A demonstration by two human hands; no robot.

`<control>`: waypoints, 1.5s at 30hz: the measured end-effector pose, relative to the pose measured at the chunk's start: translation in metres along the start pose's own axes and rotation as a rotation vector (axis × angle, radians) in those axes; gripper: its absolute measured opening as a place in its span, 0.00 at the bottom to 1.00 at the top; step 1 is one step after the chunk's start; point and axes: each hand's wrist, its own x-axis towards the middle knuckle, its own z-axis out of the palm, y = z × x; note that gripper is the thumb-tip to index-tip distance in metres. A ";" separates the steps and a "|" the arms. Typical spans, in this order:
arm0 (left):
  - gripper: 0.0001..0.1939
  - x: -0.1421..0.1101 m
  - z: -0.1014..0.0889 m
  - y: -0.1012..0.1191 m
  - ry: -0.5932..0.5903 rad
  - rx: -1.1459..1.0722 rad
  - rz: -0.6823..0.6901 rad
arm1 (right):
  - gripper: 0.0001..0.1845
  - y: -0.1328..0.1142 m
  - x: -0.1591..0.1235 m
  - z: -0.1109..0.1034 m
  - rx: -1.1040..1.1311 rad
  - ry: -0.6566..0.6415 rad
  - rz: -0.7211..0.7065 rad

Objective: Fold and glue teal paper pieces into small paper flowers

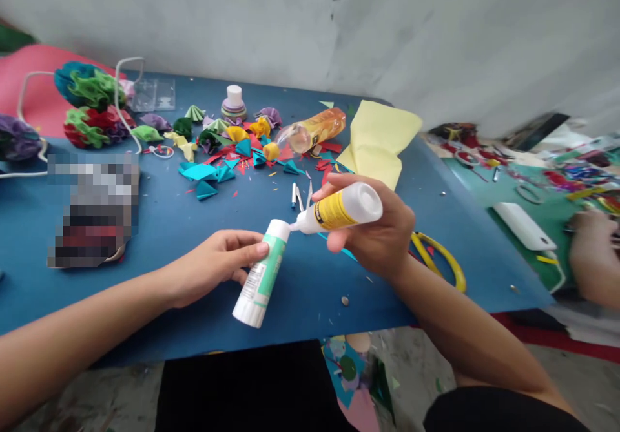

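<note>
My left hand (227, 261) grips a glue stick (264, 277) with a green and white label, tilted over the blue table near its front edge. In my right hand (382, 238) is a clear glue bottle (339, 210) with a yellow label. The bottle lies nearly level, its nozzle pointing left at the white top end of the glue stick. Nozzle and stick appear to touch. My right fingers are wrapped round the bottle, partly behind it. Just beyond the nozzle lies a small white and blue pen-like piece (294, 195).
Folded paper scraps (206, 172) and crepe flowers (94, 106) spread across the back of the table (194, 329). An orange-tinted bottle (314, 128) lies beside yellow paper (380, 136). Yellow-handled scissors (443, 261) are near my right forearm. A blurred phone-like object (97, 212) lies left. Another person's hand (598, 245) is far right.
</note>
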 end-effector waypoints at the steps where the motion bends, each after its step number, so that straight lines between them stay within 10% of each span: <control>1: 0.21 0.000 0.000 0.000 -0.001 0.008 -0.001 | 0.29 0.000 -0.001 0.000 -0.008 -0.003 -0.001; 45: 0.18 0.001 -0.005 -0.001 -0.062 0.005 0.028 | 0.16 0.001 -0.003 0.006 0.034 0.275 0.018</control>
